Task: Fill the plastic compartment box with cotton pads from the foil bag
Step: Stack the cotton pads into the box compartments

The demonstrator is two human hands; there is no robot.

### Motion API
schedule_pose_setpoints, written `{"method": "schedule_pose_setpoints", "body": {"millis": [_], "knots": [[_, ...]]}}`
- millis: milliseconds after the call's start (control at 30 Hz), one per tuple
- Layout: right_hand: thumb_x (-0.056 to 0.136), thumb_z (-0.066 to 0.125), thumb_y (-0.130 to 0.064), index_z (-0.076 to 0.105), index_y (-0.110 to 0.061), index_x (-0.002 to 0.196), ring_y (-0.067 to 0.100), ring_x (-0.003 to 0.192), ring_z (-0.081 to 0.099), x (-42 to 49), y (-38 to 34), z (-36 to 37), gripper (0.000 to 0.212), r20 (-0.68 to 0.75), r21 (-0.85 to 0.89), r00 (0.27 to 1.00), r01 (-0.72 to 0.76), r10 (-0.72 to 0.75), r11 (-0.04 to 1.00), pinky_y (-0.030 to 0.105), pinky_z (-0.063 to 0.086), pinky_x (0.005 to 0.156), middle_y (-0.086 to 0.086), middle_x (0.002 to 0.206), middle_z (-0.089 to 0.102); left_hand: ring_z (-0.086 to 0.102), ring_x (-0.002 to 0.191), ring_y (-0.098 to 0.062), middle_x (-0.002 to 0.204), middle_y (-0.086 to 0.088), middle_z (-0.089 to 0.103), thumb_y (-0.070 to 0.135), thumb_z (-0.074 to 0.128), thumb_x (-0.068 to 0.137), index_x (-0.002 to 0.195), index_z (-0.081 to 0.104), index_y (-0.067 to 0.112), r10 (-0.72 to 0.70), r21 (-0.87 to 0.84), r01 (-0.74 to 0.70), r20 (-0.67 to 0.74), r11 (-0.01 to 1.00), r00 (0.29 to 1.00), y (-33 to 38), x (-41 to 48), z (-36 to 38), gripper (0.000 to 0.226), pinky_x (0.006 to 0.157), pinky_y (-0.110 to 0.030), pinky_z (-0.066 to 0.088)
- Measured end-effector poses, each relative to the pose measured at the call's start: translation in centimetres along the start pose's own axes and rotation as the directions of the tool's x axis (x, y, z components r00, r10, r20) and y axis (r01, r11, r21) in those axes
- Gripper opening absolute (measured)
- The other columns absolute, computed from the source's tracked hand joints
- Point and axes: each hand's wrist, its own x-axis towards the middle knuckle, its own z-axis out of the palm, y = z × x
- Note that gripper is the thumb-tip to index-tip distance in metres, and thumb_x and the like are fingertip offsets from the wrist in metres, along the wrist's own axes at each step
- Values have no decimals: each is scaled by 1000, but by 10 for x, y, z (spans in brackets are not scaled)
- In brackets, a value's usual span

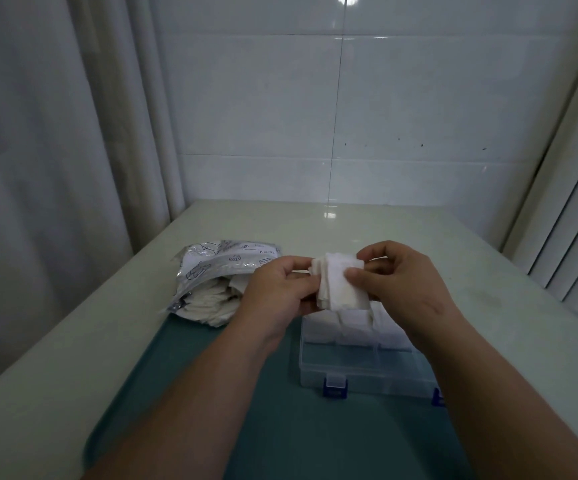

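A small stack of white cotton pads [339,285] is held between both hands above the far end of the clear plastic compartment box [360,372]. My left hand [277,292] grips the stack's left edge. My right hand [405,282] pinches its right side, thumb on the front pad. The box has blue latches at its near edge, and its far compartments hold white pads while the near ones look bare. The foil bag [218,271] lies open on its side to the left, with more pads spilling from its mouth.
Box and bag rest partly on a teal mat [280,427] that covers the near part of a pale tabletop [367,226]. A curtain hangs at the left, a tiled wall stands behind, and blinds are at the right.
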Motion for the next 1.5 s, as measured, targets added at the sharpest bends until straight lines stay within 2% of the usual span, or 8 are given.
{"method": "schedule_pose_setpoints", "body": {"millis": [433,700,800,900,1033,1200,1333,1500], "knots": [[82,74,-22,60,-23,96,17,87,68,0,-1,0,20,4,1,1000,-16,16,1000,32,60,74,0,96,69,73,89,-29,95,-15,75,-3,62,88,103,69,7,-2,20,2,-1,1000,1000,-1,2,-1,19,73,-37,59],[81,75,-22,61,-22,94,16,80,69,-1,-2,-1,19,-15,-3,1000,-24,24,1000,33,60,71,-1,87,70,72,76,-23,86,-12,74,9,61,93,101,68,3,-30,-66,31,14,997,999,3,0,0,12,63,-33,58],[80,76,-25,61,-23,91,13,75,69,0,0,0,19,-37,-43,999,-18,17,999,31,60,68,-4,82,70,73,83,-26,94,-14,75,5,70,85,110,66,3,-20,2,20,48,1000,999,2,-1,1,25,68,-33,59],[81,74,-26,61,-23,93,13,76,68,0,-1,0,18,-38,-54,999,-14,12,998,27,59,67,-5,85,69,73,84,-28,93,-15,75,-2,72,81,109,64,5,-8,40,7,23,999,1000,2,-1,2,30,69,-34,58],[83,72,-26,59,-23,103,16,85,68,-1,-1,-2,24,82,-8,995,-50,50,999,31,59,76,-4,96,68,71,89,-31,98,-17,71,-7,70,81,108,58,12,14,15,-14,-21,1000,1000,3,-1,2,35,69,-36,57],[84,72,-20,54,-24,104,16,73,72,-4,-4,1,27,151,-39,986,-66,71,997,30,61,68,1,88,72,69,95,-31,104,-18,67,-11,65,83,117,52,25,27,18,-26,-5,999,1000,2,-1,1,51,72,-36,59],[88,67,-12,52,-21,101,20,65,72,-7,-7,1,21,191,-3,980,-61,60,998,32,61,63,7,88,71,69,86,-22,97,-10,69,-3,67,81,109,62,27,118,178,-105,-59,978,991,4,-1,0,41,72,-32,57],[87,69,-14,52,-21,99,16,59,71,-6,-8,4,21,181,-54,982,-49,58,997,23,58,55,6,88,69,66,92,-23,99,-12,70,14,63,82,92,69,22,141,110,-119,-215,987,966,9,-1,0,15,82,-34,56]]}}
